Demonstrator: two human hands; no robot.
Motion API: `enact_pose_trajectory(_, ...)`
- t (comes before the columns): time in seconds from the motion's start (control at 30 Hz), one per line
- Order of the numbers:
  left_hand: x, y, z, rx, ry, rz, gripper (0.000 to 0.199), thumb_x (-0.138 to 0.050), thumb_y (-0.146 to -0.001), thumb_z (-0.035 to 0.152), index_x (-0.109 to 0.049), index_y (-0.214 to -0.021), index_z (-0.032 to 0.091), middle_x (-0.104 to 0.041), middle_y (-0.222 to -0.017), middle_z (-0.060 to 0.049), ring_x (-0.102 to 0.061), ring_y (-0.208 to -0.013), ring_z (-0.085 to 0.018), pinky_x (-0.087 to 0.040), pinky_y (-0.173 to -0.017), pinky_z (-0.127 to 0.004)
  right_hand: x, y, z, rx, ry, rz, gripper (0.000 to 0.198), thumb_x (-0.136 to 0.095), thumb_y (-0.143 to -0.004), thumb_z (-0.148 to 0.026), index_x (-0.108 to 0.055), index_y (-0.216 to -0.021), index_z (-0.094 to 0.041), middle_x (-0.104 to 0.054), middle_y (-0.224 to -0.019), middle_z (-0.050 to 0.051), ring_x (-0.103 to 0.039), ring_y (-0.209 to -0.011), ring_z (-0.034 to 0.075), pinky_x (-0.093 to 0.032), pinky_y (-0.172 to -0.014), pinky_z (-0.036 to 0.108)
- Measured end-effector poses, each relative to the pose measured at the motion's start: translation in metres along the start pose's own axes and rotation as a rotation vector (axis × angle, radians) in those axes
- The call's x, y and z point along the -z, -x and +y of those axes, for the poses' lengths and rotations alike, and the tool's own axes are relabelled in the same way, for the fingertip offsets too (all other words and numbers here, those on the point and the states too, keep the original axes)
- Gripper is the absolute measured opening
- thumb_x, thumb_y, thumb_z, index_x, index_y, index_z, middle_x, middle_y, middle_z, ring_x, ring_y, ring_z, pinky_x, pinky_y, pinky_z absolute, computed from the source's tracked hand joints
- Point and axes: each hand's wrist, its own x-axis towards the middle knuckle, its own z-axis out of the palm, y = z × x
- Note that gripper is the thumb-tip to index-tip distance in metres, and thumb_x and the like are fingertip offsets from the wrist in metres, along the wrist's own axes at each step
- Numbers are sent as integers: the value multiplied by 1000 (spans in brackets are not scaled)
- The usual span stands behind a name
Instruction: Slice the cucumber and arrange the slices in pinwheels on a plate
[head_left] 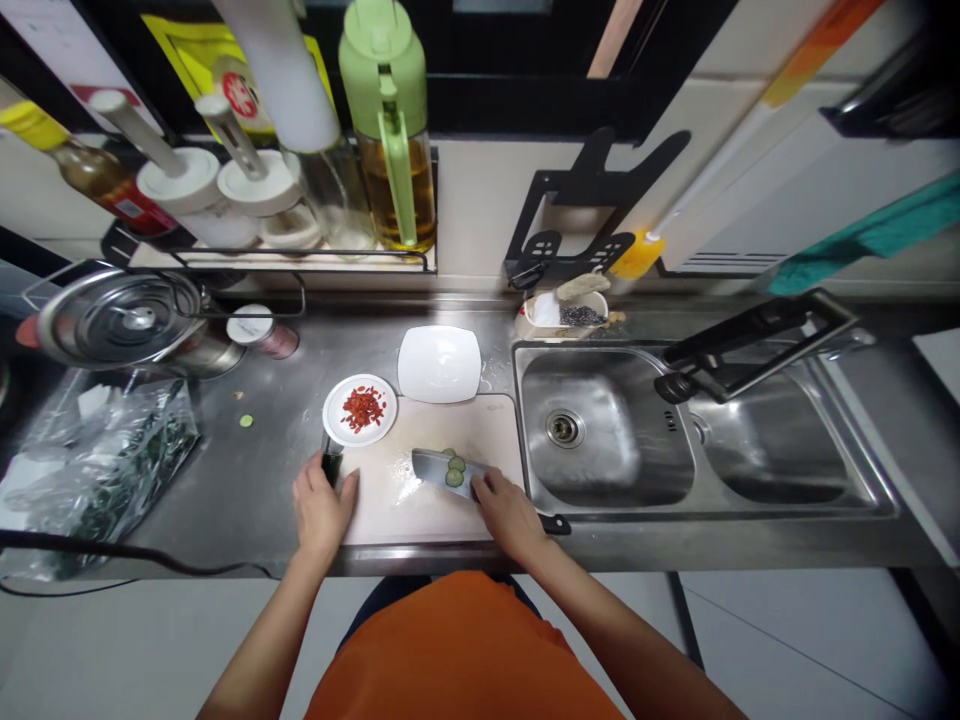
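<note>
My right hand (514, 515) is closed around a kitchen knife (431, 468), its broad blade lying over the pale cutting board (382, 520). The black handle end sticks out behind the hand. A few round cucumber slices (455, 470) cling to the blade. At the board's left edge, my left hand (324, 515) has thumb and fingers about a dark green piece of cucumber (331, 463), partly hidden by the fingers. Just beyond it stands a white plate (337, 432) of chopped red pieces, perhaps chilli (363, 407). An upright white square bowl (439, 362) touches the board's far edge.
To the right is a double steel sink (600, 430) with a black tap (735, 350). A plastic bag of greens (120, 470), a lidded pot (124, 315) and a small jar (262, 332) occupy the left. Seasoning jars and an oil bottle (390, 150) line a rack at the back.
</note>
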Motion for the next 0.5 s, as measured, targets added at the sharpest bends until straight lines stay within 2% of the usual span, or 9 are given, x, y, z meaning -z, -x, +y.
enact_pose_trajectory(0.07, 2, 1, 18, -132, 48, 0, 52, -56, -82, 40, -47, -125, 13, -55, -115, -16, -48, -110, -31, -38, -95, -48, 0, -1, 0, 14, 18, 1, 23, -37, -91, -14, -54, -106, -19, -53, -102, 9, -53, -83, 18, -37, -72, 28)
enact_pose_trajectory(0.17, -3, 6, 58, -421, 145, -145, 35, -58, -83, 40, -58, -113, 22, -61, -108, -10, -50, -105, -27, -38, -92, -45, 1, -2, -2, 41, 55, -2, 24, -37, -91, -12, -54, -106, -19, -54, -102, 9, -54, -81, 18, -36, -70, 28)
enact_pose_trajectory(0.27, -18, 12, 95, -605, 240, -329, 29, -59, -83, 38, -61, -108, 25, -64, -99, -7, -52, -98, -24, -41, -85, -40, 3, -3, -5, 72, 92, 7, 25, -36, -92, -12, -53, -108, -19, -55, -102, 9, -54, -81, 18, -36, -69, 28)
enact_pose_trajectory(0.37, -35, 10, 113, -629, 315, -427, 24, -60, -83, 37, -64, -102, 25, -65, -92, -6, -54, -93, -22, -43, -79, -37, 7, -3, -6, 84, 100, 3, 27, -34, -92, -12, -53, -110, -19, -56, -103, 9, -54, -85, 19, -36, -70, 28)
enact_pose_trajectory(0.5, -52, 1, 114, -597, 408, -467, 20, -62, -81, 35, -65, -96, 22, -65, -90, -6, -57, -88, -21, -46, -77, -35, 11, 0, -5, 63, 66, -26, 30, -33, -92, -10, -55, -111, -18, -57, -105, 10, -54, -87, 20, -36, -72, 29)
